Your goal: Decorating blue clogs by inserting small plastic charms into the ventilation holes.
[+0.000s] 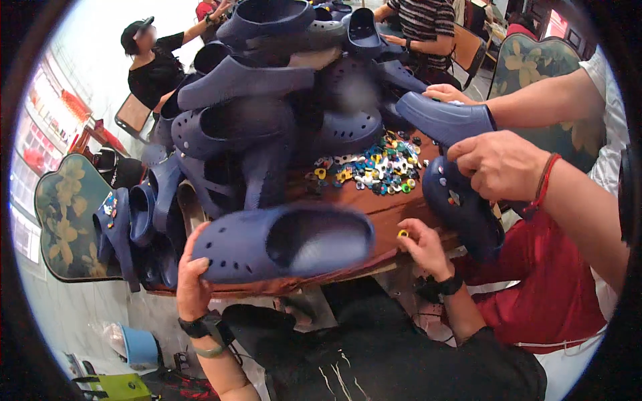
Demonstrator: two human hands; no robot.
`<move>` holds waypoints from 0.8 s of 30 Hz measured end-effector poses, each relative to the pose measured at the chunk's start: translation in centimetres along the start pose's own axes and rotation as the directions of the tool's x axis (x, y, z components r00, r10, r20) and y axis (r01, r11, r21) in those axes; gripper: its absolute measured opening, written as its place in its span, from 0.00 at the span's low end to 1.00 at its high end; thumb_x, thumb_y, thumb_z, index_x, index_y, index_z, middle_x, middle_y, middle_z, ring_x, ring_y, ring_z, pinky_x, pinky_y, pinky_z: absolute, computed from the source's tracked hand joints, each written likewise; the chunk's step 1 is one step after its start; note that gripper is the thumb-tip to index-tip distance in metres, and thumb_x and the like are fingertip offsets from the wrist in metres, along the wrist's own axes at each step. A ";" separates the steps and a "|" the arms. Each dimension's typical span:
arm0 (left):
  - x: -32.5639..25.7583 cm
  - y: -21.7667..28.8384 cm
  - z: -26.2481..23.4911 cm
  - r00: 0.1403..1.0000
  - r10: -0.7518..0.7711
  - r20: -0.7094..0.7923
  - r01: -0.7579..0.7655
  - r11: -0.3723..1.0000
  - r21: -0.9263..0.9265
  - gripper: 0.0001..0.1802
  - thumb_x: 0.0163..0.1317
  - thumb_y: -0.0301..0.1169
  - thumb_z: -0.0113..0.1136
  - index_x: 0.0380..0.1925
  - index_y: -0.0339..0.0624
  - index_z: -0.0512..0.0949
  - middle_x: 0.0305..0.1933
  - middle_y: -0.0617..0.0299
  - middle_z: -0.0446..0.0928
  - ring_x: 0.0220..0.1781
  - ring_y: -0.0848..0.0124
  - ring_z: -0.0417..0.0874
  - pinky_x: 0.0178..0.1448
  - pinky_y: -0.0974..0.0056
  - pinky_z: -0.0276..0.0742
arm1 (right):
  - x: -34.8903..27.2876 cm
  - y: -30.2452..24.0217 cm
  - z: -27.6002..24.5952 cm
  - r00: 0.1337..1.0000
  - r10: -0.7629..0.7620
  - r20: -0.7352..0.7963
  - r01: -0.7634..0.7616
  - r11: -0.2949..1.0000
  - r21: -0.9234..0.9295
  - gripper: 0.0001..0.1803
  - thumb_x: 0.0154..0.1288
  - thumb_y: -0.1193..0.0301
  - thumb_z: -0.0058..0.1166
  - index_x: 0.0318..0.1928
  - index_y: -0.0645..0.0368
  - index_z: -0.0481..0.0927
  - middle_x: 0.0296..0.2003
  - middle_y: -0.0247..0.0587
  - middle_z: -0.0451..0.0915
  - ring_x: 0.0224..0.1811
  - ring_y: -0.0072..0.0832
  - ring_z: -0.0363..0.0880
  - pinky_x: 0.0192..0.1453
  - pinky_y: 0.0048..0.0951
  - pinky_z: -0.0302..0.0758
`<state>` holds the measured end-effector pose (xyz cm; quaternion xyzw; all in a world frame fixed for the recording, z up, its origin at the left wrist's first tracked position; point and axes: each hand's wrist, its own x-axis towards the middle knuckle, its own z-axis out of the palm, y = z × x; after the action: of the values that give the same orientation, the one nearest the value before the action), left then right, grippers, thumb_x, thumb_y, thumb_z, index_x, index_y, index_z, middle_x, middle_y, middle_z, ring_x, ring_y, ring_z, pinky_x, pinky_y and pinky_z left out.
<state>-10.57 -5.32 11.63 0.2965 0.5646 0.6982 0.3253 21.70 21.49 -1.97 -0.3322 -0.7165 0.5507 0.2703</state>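
Observation:
My left hand (194, 274) grips a navy blue clog (234, 234) by its toe end, the thumb on the upper near the round vent holes. The clog lies sideways in front of me, its opening facing up and its heel end to the right, slightly blurred. To the right of that heel, my right hand (428, 250) pinches a small yellow shoe charm (402, 234) between thumb and fingertips. Beyond, a heap of colourful shoe charms (381, 167) lies on the reddish-brown table (328, 200).
A tall pile of navy clogs (234, 127) covers the table's left and middle. At right, a co-worker's hands (495, 160) handle a clog (445, 117); a decorated clog (461, 207) sits below them. Flowered chair backs (67, 214) and a blue bin (138, 344) stand at left.

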 end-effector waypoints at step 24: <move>-1.0 -12.2 10.6 0.935 0.105 0.338 -0.327 0.626 0.708 0.42 0.58 0.14 0.49 0.73 0.44 0.51 0.75 0.35 0.51 0.68 0.37 0.66 0.65 0.49 0.70 | 0.9 -0.3 7.1 0.997 0.042 0.058 -0.063 0.898 0.436 0.14 0.64 0.79 0.60 0.50 0.62 0.81 0.42 0.35 0.81 0.42 0.18 0.79 0.46 0.21 0.77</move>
<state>-0.24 2.05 1.55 0.5608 0.7140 0.3884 0.1578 15.67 17.82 -3.39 -0.2693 -0.5713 0.7123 0.3061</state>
